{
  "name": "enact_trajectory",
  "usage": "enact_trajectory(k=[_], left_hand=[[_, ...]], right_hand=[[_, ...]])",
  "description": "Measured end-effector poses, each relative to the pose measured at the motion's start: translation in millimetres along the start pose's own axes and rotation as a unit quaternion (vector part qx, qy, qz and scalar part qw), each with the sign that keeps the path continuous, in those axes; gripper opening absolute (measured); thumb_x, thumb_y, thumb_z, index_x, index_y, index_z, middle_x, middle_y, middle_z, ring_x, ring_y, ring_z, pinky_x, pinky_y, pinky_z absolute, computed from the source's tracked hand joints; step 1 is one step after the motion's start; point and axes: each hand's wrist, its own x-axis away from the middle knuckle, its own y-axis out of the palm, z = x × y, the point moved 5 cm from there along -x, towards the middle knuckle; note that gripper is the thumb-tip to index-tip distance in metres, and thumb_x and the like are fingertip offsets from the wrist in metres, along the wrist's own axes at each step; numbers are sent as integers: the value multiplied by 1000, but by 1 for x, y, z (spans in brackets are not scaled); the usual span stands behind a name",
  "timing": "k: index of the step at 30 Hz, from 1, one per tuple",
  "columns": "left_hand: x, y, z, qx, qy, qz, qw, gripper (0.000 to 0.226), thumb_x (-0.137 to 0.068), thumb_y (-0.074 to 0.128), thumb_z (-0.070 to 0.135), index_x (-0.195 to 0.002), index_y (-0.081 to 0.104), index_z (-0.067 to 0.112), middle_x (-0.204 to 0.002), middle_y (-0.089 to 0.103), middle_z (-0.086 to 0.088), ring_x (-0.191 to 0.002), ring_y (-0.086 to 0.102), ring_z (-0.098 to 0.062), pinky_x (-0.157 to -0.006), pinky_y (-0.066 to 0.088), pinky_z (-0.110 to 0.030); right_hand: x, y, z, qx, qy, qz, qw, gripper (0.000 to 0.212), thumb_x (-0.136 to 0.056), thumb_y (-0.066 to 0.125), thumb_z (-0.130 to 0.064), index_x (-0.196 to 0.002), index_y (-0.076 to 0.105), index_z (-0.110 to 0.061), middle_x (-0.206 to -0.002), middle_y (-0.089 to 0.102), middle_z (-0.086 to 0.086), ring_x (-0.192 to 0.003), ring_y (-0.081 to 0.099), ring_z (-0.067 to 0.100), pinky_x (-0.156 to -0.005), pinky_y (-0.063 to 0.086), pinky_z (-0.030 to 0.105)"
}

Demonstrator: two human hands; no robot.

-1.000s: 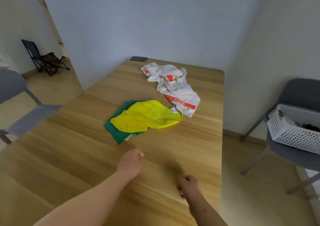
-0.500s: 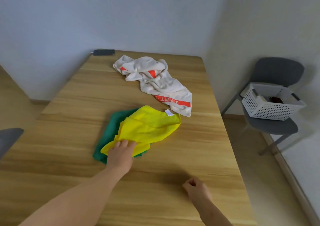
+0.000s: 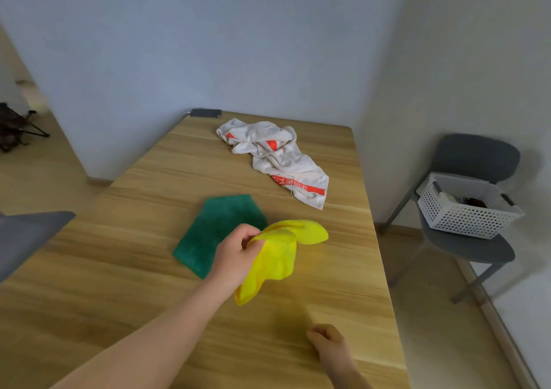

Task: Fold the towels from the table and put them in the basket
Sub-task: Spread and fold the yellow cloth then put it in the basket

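- The wooden table (image 3: 143, 275) is filling most of the view, with its far end running up against the pale wall.
- A grey chair (image 3: 477, 156) is standing on the floor off the table's right side, well apart from the towels.
- A white perforated basket (image 3: 465, 218) is sitting on that chair's seat; something dark is lying inside it, too small to make out.
- A white towel with red stripes (image 3: 286, 162) is lying crumpled on the far part of the table.
- A green towel (image 3: 217, 227) is lying flat near the middle of the table, just in front of the white one and apart from it.
- A yellow towel (image 3: 277, 257) is hanging bunched above the table, just right of the green towel.
- The left hand (image 3: 235, 254) is gripping the yellow towel by its upper edge, fingers curled around the cloth.
- The right hand (image 3: 328, 344) is hovering low near the table's near right edge, fingers loosely curled and holding nothing.
- A small dark flat object (image 3: 205, 112) is lying at the table's far edge.
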Motion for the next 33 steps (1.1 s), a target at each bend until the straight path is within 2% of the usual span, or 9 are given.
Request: enact_trajectory(k=[5, 9, 12, 16, 18, 22, 26, 30, 33], left_hand=[[51, 37, -42, -24, -175, -81, 981, 7, -92, 55, 18, -93, 60, 21, -98, 60, -1, -97, 56, -20, -78, 40, -26], [80, 42, -82, 74, -367, -51, 926, 30, -95, 47, 12, -123, 56, 4, -118, 60, -19, -107, 57, -33, -96, 47, -45], [89, 43, -82, 158, -413, -48, 896, 31, -97, 44, 9, -127, 51, 3, -119, 58, -23, -108, 56, -39, -94, 48, -51], [84, 47, -53, 166, -359, -107, 912, 17, -97, 48, 13, -111, 57, 11, -108, 62, -16, -100, 59, -32, -83, 52, -43], [82, 47, -35, 153, -321, -130, 926, 11, -96, 51, 16, -105, 57, 18, -103, 62, -9, -99, 60, -27, -84, 52, -42], [86, 57, -9, 136, -257, -201, 935, 18, -95, 53, 23, -113, 54, 26, -114, 61, -4, -109, 59, -23, -92, 52, -40], [89, 68, -2, 40, -170, -236, 956, 25, -93, 54, 21, -115, 48, 31, -113, 54, 4, -109, 54, -16, -90, 47, -29], [81, 50, 3, -105, -60, -59, 991, 18, -87, 63, 21, -90, 47, 27, -92, 53, 8, -87, 53, -10, -76, 44, -23], [81, 63, 3, -27, -63, -188, 980, 20, -83, 68, 32, -95, 52, 32, -101, 56, 12, -93, 55, -7, -81, 46, -22]], right_hand=[[16, -16, 16, -2, 5, 0, 1000, 8, -81, 67, -7, -82, 59, -7, -67, 53, 4, -62, 46, 13, -60, 37, 24], [24, -20, 22, 12, -3, -11, 1000, 7, -85, 62, -3, -85, 57, -9, -69, 53, 4, -60, 45, 13, -55, 37, 22], [29, -18, 21, 8, -9, -25, 1000, 14, -86, 60, -3, -99, 57, -9, -72, 52, 3, -60, 44, 13, -54, 37, 22], [37, -11, 3, -52, -22, -50, 997, 21, -83, 63, -18, -102, 56, -20, -79, 57, 7, -61, 48, 15, -51, 37, 21], [41, -8, -10, -99, -17, -67, 993, 11, -90, 57, -26, -100, 58, -21, -90, 62, 7, -68, 53, 18, -60, 38, 25], [42, -1, -26, -200, -1, -107, 974, 23, -94, 51, -38, -109, 58, -22, -105, 68, 8, -91, 66, 28, -75, 48, 34], [39, -11, -24, -240, 5, -75, 968, 28, -89, 61, -16, -116, 52, -13, -100, 65, 11, -83, 62, 28, -68, 48, 31], [38, -21, -25, -274, -6, -40, 961, 22, -88, 58, -3, -107, 57, -12, -86, 60, 12, -78, 55, 26, -65, 44, 31], [44, -18, -39, -311, -14, -98, 945, 20, -93, 45, 0, -99, 62, -8, -81, 61, 12, -72, 57, 26, -62, 44, 31]])
